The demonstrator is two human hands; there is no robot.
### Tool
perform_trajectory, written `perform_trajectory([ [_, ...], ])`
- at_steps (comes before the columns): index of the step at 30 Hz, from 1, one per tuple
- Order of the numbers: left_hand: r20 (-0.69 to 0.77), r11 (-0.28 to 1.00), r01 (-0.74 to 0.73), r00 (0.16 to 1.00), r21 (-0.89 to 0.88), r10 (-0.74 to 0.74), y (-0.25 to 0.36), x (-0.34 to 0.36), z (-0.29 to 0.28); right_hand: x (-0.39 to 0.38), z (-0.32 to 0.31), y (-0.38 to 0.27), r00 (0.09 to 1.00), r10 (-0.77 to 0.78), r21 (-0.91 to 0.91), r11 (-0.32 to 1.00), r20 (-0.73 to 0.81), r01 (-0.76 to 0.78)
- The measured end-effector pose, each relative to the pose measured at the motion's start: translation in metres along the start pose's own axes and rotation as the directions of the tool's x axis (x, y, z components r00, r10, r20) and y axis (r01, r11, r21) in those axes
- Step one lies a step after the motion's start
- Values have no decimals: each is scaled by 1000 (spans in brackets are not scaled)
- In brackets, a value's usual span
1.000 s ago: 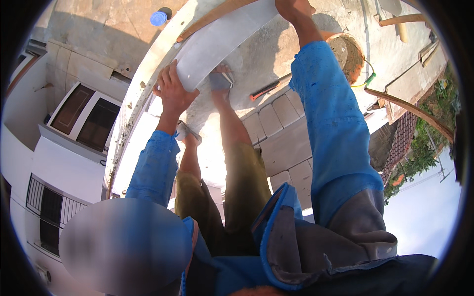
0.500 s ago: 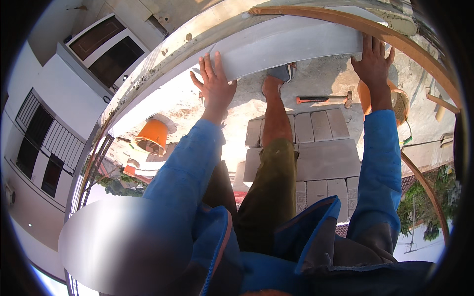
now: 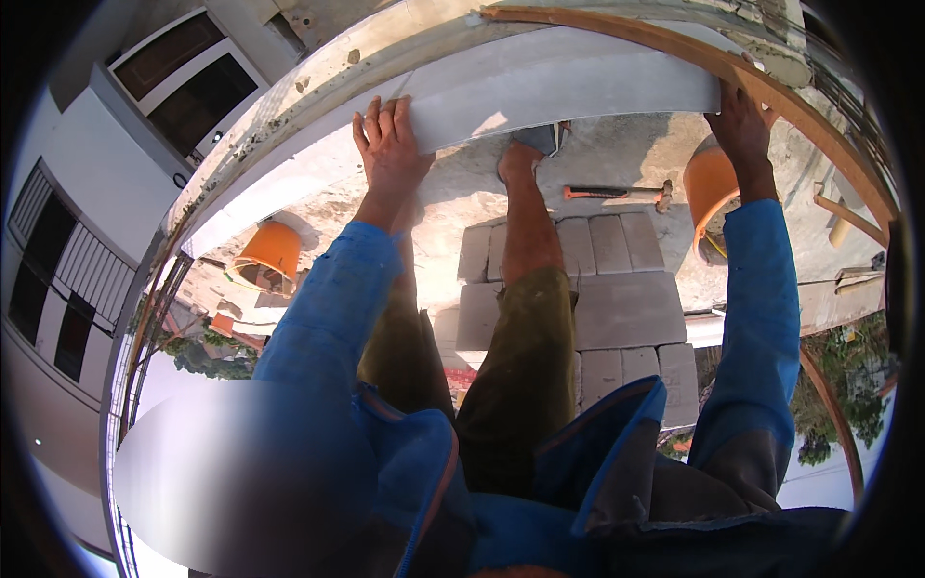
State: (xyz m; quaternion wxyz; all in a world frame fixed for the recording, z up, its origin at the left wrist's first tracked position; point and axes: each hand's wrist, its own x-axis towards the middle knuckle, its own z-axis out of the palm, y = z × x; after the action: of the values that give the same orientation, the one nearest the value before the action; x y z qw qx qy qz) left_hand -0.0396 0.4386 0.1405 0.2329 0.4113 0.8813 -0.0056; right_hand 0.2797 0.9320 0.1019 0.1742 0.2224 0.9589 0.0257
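I likely steady grey block (image 3: 597, 82): left hand (image 3: 391, 154) wide, left end; right hand (image 3: 744, 133), right end, can't tell grip. Next needs even push.

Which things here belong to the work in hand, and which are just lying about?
Apparently in the work:
grey slab
left hand, at its left end
right hand, at its right end
wooden strip, perhaps

Apparently lying about, no hand on them:
hammer
left orange bucket
right orange bucket
stacked grey blocks
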Motion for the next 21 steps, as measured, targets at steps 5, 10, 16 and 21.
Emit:
perform_trajectory([
  [5, -2, 1000, -1, 1000, 30, 1, -4, -2, -10, 15, -38, -16, 980, 24, -75, 997, 199, -9],
  [10, -37, 999, -32, 999, 33, 33, -7, 2, -7, 13, -48, -17, 986, 13, -55, 998, 168, -4],
  [16, -56, 999, -49, 997, 7, 50, -10, 5, -8, 5, -47, -28, 998, 26, -89, 996, 63, -20],
  [21, -26, 999, -39, 999, 0, 39, -9, 5, -7, 6, -40, -22, 988, 37, -44, 999, 151, -31],
])
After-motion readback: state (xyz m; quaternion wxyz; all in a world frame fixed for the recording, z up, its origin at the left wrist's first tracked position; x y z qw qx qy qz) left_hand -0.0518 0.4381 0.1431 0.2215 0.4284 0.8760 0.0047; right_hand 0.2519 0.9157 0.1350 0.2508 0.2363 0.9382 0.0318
